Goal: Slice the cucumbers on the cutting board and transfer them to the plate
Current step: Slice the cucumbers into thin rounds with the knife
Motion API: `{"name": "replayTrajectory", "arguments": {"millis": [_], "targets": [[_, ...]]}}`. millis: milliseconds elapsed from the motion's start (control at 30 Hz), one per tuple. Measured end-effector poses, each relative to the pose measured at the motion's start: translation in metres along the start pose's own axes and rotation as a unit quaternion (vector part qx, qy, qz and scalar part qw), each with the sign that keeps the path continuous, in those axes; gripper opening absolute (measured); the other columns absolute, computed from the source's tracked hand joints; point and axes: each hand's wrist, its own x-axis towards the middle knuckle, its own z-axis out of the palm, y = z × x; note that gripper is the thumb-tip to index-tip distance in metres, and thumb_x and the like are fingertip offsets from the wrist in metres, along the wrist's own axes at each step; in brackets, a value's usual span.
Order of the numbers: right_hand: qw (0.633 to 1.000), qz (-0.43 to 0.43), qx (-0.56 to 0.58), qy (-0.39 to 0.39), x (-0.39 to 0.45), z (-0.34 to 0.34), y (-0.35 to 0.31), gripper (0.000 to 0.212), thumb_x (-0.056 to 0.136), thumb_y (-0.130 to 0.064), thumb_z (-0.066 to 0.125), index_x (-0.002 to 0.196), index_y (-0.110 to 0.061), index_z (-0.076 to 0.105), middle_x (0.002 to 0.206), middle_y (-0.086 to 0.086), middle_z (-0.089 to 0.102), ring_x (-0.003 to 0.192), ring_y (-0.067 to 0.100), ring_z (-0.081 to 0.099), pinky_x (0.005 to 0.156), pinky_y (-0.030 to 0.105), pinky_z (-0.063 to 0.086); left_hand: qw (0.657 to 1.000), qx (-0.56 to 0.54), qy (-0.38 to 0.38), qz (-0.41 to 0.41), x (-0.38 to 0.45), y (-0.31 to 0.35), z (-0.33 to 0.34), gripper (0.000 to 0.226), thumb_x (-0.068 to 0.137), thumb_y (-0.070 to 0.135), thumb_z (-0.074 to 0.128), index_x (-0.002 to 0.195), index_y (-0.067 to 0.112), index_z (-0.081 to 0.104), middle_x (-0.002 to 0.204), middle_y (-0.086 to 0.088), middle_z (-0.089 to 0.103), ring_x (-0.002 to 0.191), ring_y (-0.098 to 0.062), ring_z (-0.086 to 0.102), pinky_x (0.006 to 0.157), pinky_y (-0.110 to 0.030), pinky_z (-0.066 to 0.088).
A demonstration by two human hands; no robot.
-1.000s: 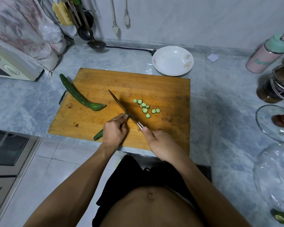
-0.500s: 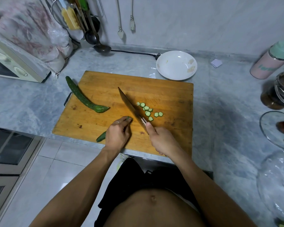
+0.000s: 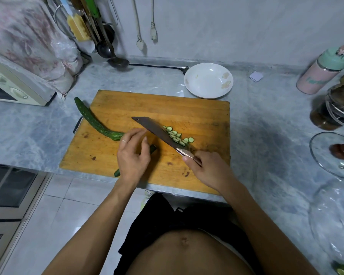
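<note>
A wooden cutting board (image 3: 197, 114) lies on the grey counter. My left hand (image 3: 132, 155) holds down a partly cut cucumber (image 3: 117, 172), whose ends show on either side of the hand. My right hand (image 3: 209, 169) grips the handle of a knife (image 3: 157, 132), its blade tilted and lifted off the cucumber, pointing up-left. Several thin cucumber slices (image 3: 177, 136) lie right of the blade. A whole dark green cucumber (image 3: 93, 121) rests across the board's left edge. The white plate (image 3: 208, 80) sits behind the board.
A cream oven (image 3: 14, 86) under a floral cloth stands at the left. Ladles (image 3: 115, 60) hang near the wall. At the right are a pink flask (image 3: 322, 74), a dark jar (image 3: 334, 114) and a glass lid (image 3: 336, 153). The counter's front edge runs just below the board.
The knife has lifted off the cucumber and tilted, its blade face now showing. My left hand has loosened, with fingers raised, while still over the cucumber. More slices lie by the blade.
</note>
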Motion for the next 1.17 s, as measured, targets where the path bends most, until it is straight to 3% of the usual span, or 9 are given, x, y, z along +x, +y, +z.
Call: {"name": "replayTrajectory", "arguments": {"millis": [67, 134, 267, 367, 534, 701, 834, 1035, 1168], "targets": [[0.998, -0.017, -0.067, -0.001, -0.001, -0.003, 0.0, 0.055, 0.096, -0.062, 0.041, 0.085, -0.01, 0.059, 0.072, 0.006, 0.061, 0.063, 0.022, 0.058, 0.055, 0.034, 0.043, 0.999, 0.021, -0.017, 0.046, 0.011, 0.006, -0.001, 0.019, 0.087, 0.011, 0.065, 0.103, 0.004, 0.072, 0.105, -0.009, 0.065, 0.101, -0.024, 0.061, 0.088, -0.037, 0.049], [0.991, -0.04, -0.129, 0.0, -0.001, -0.005, -0.002, 0.052, 0.096, -0.063, 0.04, 0.086, -0.014, 0.055, 0.075, 0.002, 0.061, 0.066, 0.021, 0.058, 0.057, 0.035, 0.045, 0.992, 0.044, -0.106, 0.06, 0.021, 0.008, 0.002, 0.022, 0.084, 0.024, 0.069, 0.1, 0.01, 0.074, 0.101, -0.004, 0.067, 0.095, -0.02, 0.062, 0.085, -0.039, 0.05], [0.972, -0.09, -0.215, 0.006, -0.002, -0.004, -0.004, 0.049, 0.096, -0.065, 0.035, 0.086, -0.019, 0.047, 0.075, -0.002, 0.057, 0.069, 0.021, 0.06, 0.052, 0.031, 0.035, 0.941, 0.069, -0.33, -0.037, 0.035, 0.011, 0.015, 0.039, 0.072, 0.056, 0.074, 0.101, 0.03, 0.074, 0.108, 0.007, 0.066, 0.102, -0.01, 0.059, 0.091, -0.03, 0.048], [0.964, -0.111, -0.24, 0.008, -0.004, -0.002, -0.002, 0.053, 0.096, -0.066, 0.032, 0.087, -0.018, 0.05, 0.074, -0.003, 0.056, 0.065, 0.02, 0.058, 0.05, 0.031, 0.032, 0.911, 0.024, -0.397, -0.109, 0.05, 0.014, 0.027, 0.03, 0.075, 0.039, 0.08, 0.102, 0.026, 0.074, 0.112, 0.003, 0.065, 0.104, -0.014, 0.059, 0.091, -0.028, 0.046], [0.967, -0.104, -0.233, 0.02, -0.009, -0.001, 0.0, 0.057, 0.095, -0.068, 0.033, 0.089, -0.017, 0.056, 0.075, -0.003, 0.06, 0.066, 0.019, 0.059, 0.056, 0.031, 0.045, 0.913, 0.065, -0.392, -0.09, 0.067, 0.006, 0.045, 0.03, 0.083, 0.019, 0.074, 0.113, 0.021, 0.071, 0.122, -0.001, 0.064, 0.112, -0.019, 0.058, 0.094, -0.024, 0.042], [0.974, -0.083, -0.207, 0.035, -0.008, -0.002, 0.007, 0.058, 0.094, -0.068, 0.037, 0.093, -0.016, 0.06, 0.075, -0.006, 0.06, 0.064, 0.017, 0.058, 0.058, 0.033, 0.05, 0.941, 0.071, -0.331, -0.02, 0.061, 0.012, 0.038, 0.022, 0.087, 0.014, 0.068, 0.103, 0.028, 0.073, 0.109, 0.003, 0.064, 0.1, -0.017, 0.06, 0.088, -0.032, 0.05], [0.973, -0.078, -0.215, 0.036, -0.008, -0.005, 0.009, 0.06, 0.093, -0.069, 0.035, 0.095, -0.015, 0.059, 0.078, -0.001, 0.062, 0.067, 0.019, 0.06, 0.059, 0.035, 0.051, 0.89, 0.044, -0.451, 0.054, 0.053, 0.024, 0.037, 0.034, 0.083, -0.003, 0.055, 0.101, 0.019, 0.074, 0.105, 0.003, 0.063, 0.104, -0.019, 0.058, 0.094, -0.033, 0.047], [0.97, -0.079, -0.226, 0.029, -0.014, -0.008, 0.003, 0.056, 0.094, -0.068, 0.037, 0.094, -0.016, 0.058, 0.072, -0.006, 0.053, 0.063, 0.016, 0.054, 0.056, 0.031, 0.042, 0.85, 0.117, -0.51, 0.058, 0.062, 0.026, 0.057, 0.046, 0.08, -0.002, 0.049, 0.121, 0.012, 0.065, 0.129, -0.007, 0.06, 0.122, -0.024, 0.051, 0.104, -0.036, 0.041], [0.983, -0.045, -0.178, 0.028, -0.016, -0.004, 0.005, 0.053, 0.094, -0.067, 0.041, 0.093, -0.017, 0.059, 0.072, -0.008, 0.054, 0.063, 0.014, 0.052, 0.055, 0.03, 0.039, 0.922, 0.056, -0.383, 0.026, 0.06, 0.028, 0.041, 0.046, 0.08, -0.002, 0.049, 0.118, 0.016, 0.068, 0.124, -0.003, 0.064, 0.117, -0.02, 0.055, 0.102, -0.029, 0.042]]}}
